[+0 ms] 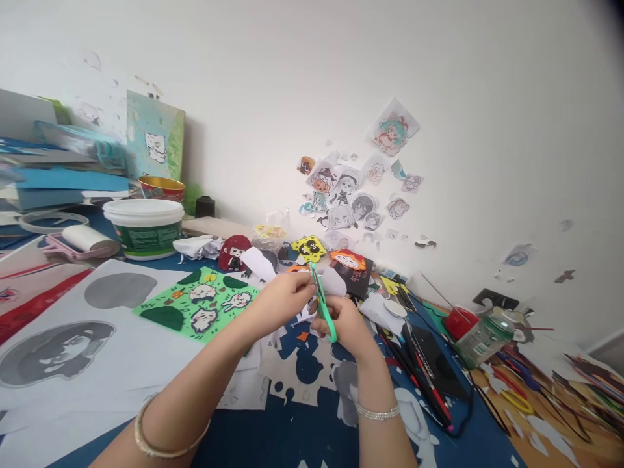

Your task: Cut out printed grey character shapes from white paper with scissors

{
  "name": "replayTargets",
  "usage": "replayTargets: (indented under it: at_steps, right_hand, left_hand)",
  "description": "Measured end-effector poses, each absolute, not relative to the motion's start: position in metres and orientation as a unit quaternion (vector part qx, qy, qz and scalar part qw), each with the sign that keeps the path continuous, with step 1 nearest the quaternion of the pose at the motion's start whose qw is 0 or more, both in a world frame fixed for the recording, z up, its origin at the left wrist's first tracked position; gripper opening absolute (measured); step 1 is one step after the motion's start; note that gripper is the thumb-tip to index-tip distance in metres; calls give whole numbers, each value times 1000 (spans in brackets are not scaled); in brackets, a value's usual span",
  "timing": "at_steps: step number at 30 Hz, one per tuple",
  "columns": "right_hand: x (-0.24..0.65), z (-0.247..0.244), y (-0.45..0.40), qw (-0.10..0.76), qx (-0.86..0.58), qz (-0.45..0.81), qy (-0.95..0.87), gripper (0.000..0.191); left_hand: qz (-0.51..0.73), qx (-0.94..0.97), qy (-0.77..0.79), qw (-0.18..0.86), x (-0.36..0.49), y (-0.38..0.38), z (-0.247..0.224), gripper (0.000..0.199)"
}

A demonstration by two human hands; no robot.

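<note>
My right hand (344, 323) is closed around the green handles of a pair of scissors (322, 305), whose blades point up and away from me. Just left of the blades, my left hand (292, 292) is closed in a pinch, with white paper showing around its fingers. What exactly lies between those fingertips is too small to make out. Below both hands, a cut-out paper sheet (287, 370) with holes rests on the blue table surface (273, 432). Close to my left forearm, a green sheet with cartoon animals (202, 302) lies flat.
A white-lidded tub (143, 227) and a paper roll (90, 240) stand at the left, near printed sheets (53, 351). Pens (429, 383), a glass jar (487, 338) and paper scraps are at the right. Cartoon cutouts (351, 195) cling to the wall behind.
</note>
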State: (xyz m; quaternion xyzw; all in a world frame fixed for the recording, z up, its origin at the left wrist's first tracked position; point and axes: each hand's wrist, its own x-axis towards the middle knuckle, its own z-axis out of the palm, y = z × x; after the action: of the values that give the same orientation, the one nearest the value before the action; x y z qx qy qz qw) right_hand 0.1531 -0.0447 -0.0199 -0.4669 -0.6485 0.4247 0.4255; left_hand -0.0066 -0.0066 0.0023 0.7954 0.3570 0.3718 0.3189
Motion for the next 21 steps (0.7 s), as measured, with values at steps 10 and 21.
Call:
replayTargets:
  at_steps: [10,21]
  right_hand:
    - [141,-30,-35,512,-431,402,-625,34]
    - [146,-14,-50,440,-458,411,-654,35]
  left_hand:
    - [468,689,344,435,15,-12,-9,26]
    - [458,746,391,285,9,-10,-4,22]
